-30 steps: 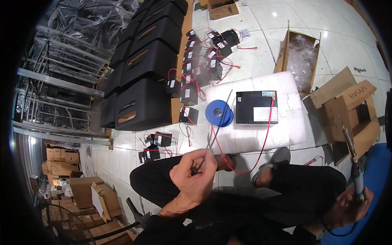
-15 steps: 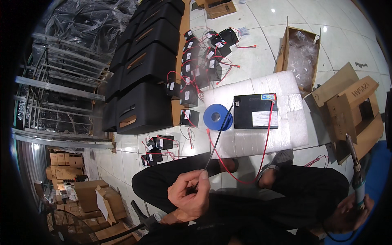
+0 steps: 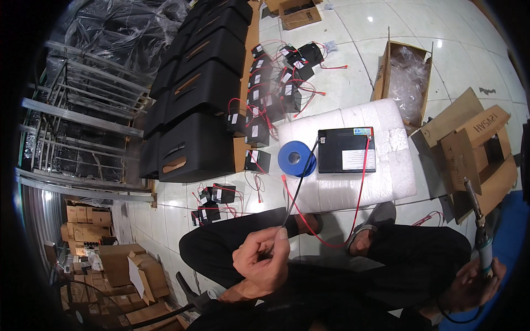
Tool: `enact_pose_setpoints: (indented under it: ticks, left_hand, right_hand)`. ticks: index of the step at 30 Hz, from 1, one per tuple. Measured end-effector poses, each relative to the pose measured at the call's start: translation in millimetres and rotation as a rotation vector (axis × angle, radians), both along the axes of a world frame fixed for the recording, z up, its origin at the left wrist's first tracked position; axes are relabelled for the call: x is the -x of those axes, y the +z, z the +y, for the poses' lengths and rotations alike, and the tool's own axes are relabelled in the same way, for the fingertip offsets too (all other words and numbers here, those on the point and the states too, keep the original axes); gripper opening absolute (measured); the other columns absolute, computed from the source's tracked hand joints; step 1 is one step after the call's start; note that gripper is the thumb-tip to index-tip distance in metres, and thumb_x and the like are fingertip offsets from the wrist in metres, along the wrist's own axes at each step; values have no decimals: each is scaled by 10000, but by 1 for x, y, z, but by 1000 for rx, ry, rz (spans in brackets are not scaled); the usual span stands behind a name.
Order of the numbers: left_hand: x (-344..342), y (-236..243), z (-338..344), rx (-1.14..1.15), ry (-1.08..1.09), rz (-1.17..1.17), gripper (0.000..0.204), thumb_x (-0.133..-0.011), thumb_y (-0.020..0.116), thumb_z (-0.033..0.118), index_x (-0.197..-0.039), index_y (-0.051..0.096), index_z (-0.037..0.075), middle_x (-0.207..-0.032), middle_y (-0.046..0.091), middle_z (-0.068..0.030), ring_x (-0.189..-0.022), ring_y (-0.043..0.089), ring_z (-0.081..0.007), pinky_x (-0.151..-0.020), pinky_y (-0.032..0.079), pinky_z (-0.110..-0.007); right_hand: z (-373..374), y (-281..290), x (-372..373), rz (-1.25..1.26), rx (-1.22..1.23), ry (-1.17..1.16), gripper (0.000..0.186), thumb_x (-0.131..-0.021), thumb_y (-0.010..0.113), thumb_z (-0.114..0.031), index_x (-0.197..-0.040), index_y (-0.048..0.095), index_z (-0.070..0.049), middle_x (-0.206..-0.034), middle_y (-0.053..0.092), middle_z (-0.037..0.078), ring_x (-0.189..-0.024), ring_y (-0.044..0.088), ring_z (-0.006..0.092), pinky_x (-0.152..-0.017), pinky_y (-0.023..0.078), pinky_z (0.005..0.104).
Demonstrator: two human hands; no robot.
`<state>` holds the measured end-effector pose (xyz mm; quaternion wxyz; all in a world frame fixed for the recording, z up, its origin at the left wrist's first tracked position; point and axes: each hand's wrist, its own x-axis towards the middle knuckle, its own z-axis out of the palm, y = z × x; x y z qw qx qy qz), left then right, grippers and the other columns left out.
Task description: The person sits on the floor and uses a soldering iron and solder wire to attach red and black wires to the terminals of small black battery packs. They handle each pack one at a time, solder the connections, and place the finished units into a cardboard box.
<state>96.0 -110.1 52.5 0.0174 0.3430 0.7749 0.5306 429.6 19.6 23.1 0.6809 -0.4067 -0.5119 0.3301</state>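
Between the thumb and fingers of my left hand (image 3: 262, 259) is pinched the end of a black wire (image 3: 297, 190). That wire runs up to a terminal on a black battery (image 3: 334, 154) with a white label, lying on a white foam block (image 3: 392, 185). From its other top corner a red wire (image 3: 361, 190) loops down and back, its red connector end resting near the block's left edge. Beside the battery, a blue spool (image 3: 284, 160) sits on the block. My right hand (image 3: 475, 289), at the lower right, grips a soldering iron (image 3: 485, 248) with its tip pointing up.
Several small black batteries (image 3: 256, 132) with red wires stand on the tiled floor beyond the block. Large black moulded cases (image 3: 201, 146) line the left. Open cardboard boxes (image 3: 464, 160) stand at the right, one (image 3: 414, 113) holding clear plastic. A fan (image 3: 83, 303) is at lower left.
My left hand has shifted slightly right and up with the black wire's end. The soldering iron in my right hand has moved slightly; its tip is a little further left.
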Motion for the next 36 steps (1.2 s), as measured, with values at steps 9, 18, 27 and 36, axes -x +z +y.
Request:
enact_pose_setpoints:
  ticks: [9,18,27,36]
  left_hand:
    - [-1,0,2,34,-19,30,71,-834,718,-34,-888,672,-33,-550,597,18,-487,466,18,-462,334,-163]
    - [2,-2,1,82,-85,63,70,-831,716,-38,-884,671,-23,-534,557,39,-471,445,22,-442,316,-172]
    - [5,-5,6,230,-157,36,174,-819,734,-18,-984,683,-26,-594,581,1,-513,513,-26,-482,392,-196]
    - [13,5,11,429,-288,294,254,-866,707,24,-1109,705,-53,-672,692,-94,-564,594,-51,-528,455,-204]
  right_hand:
    - [-2,5,9,-79,33,-123,490,-1051,321,-411,-1143,540,17,-628,418,74,-494,391,116,-424,323,217]
    - [-2,6,12,-141,71,-203,520,-1059,277,-428,-1126,538,16,-614,410,63,-501,377,104,-453,301,211]
    - [-2,6,13,-61,82,-223,508,-1041,327,-424,-1160,536,23,-628,417,72,-510,382,109,-453,309,211]
    - [-2,6,13,-189,47,-250,502,-1036,325,-418,-1163,538,19,-661,407,66,-533,392,109,-445,316,208]
